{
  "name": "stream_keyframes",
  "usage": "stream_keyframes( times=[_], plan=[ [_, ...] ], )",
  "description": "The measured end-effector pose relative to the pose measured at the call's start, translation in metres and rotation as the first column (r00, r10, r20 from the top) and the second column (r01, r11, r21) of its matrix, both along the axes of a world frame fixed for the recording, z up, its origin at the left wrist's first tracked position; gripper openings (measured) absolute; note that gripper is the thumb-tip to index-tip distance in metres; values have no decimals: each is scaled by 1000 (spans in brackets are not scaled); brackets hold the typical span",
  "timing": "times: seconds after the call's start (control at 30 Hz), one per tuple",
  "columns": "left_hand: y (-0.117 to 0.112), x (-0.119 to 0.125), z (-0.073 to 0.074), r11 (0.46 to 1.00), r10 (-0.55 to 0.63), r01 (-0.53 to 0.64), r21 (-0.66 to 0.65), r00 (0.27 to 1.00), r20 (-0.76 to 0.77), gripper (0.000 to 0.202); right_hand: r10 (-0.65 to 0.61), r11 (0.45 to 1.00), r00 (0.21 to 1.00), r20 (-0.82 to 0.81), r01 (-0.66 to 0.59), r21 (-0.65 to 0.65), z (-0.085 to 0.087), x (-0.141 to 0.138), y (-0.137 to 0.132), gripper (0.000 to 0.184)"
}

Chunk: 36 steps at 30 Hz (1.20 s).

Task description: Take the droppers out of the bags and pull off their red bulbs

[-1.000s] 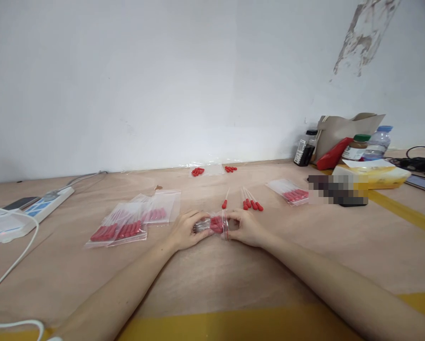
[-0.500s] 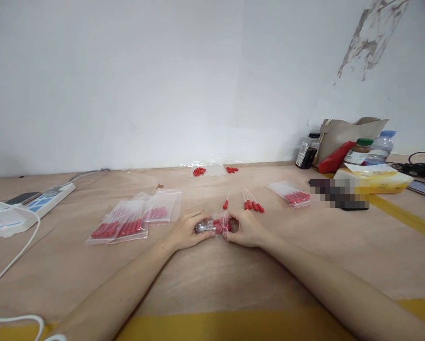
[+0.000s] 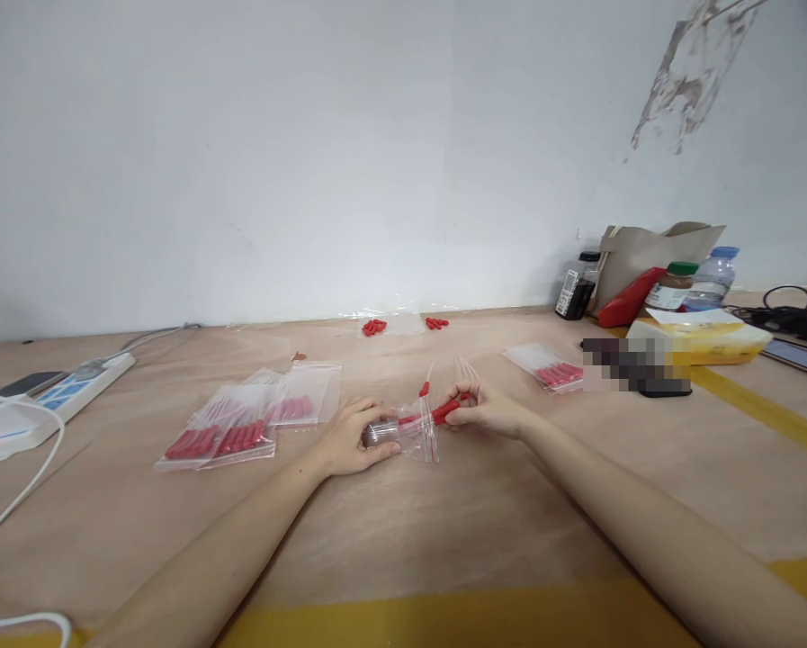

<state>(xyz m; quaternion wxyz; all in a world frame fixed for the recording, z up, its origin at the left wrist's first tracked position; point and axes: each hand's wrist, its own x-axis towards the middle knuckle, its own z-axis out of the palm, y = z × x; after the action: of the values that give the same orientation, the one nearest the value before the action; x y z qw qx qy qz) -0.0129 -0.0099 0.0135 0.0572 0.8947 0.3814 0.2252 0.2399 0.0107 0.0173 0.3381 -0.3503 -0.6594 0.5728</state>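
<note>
My left hand (image 3: 350, 436) is closed around a clear zip-lock bag (image 3: 416, 443) that holds thin clear tubes with red bulbs. The bag's mouth, with a red zip line, points right. My right hand (image 3: 488, 409) pinches a red-bulbed dropper (image 3: 445, 413) by its bulb, just outside that mouth; how many it holds I cannot tell. A loose dropper (image 3: 425, 389) lies behind the bag. The thin stems of several more droppers (image 3: 465, 367) show behind my right fingers, which partly hide their red bulbs.
Filled bags of droppers (image 3: 218, 436) overlap at the left; another filled bag (image 3: 548, 369) lies right. Red bulbs (image 3: 374, 328) sit near the wall. A power strip (image 3: 58, 405) with white cable is far left. A dark bottle (image 3: 578, 288) and a yellow tissue pack (image 3: 703, 336) stand right.
My right hand has moved slightly right and back, from the bag's mouth, drawing red bulbs out past the zip edge. My left hand keeps its hold on the bag.
</note>
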Motion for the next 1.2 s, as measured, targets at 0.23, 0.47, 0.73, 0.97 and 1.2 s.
stream_keyframes(
  times=[0.23,0.47,0.73,0.97,1.2],
  plan=[
    [-2,-1,2,1000,-4,3,7,1000,19,43,-4,999,999,40,6,-46,28,50,15,23],
    [-3,6,2,995,2,-4,103,1000,17,29,-501,815,846,-180,531,229,31,68,29,24],
    [1,5,-4,994,15,-15,110,1000,-6,29,-666,373,745,44,282,884,-14,12,25,16],
    [0,8,-1,992,22,-25,120,999,23,29,-677,417,679,286,33,908,-20,5,24,17],
    [27,41,14,950,226,-182,-253,961,158,30,-648,502,645,404,-37,864,-11,4,16,17]
  ],
)
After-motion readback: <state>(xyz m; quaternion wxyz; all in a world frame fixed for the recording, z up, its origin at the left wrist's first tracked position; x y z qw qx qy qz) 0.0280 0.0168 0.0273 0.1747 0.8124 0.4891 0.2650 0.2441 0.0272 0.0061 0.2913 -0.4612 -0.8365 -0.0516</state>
